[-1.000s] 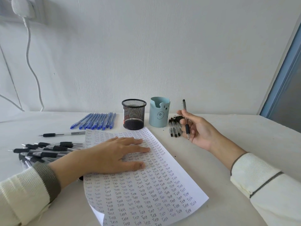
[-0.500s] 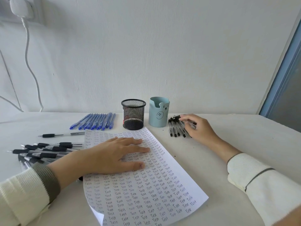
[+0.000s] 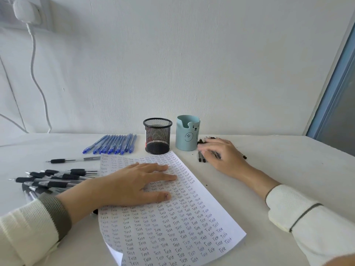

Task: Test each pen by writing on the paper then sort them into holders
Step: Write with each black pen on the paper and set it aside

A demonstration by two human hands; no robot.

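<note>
A sheet of paper (image 3: 172, 227) covered in rows of the word "Test" lies in the middle of the white table (image 3: 288, 169), its near-left corner curled up. The left hand (image 3: 132, 185) rests flat on the paper's upper half, palm down, fingers straight and slightly spread. At 12 o'clock from the sheet stands a black mesh cup (image 3: 157, 137), and just beside it, at 1 o'clock, a pale blue cup (image 3: 187, 135) with a bear face. At 2 o'clock the right hand (image 3: 224, 156) lies palm down on a small pile of black pens (image 3: 200, 158), next to the blue cup; its fingers are stretched out towards the cup, though blurred. A row of blue pens (image 3: 113, 144) lies at 11 o'clock, a single pen (image 3: 73, 160) at 10 o'clock, and a heap of black-grip pens (image 3: 55, 178) at 9 o'clock.
</note>
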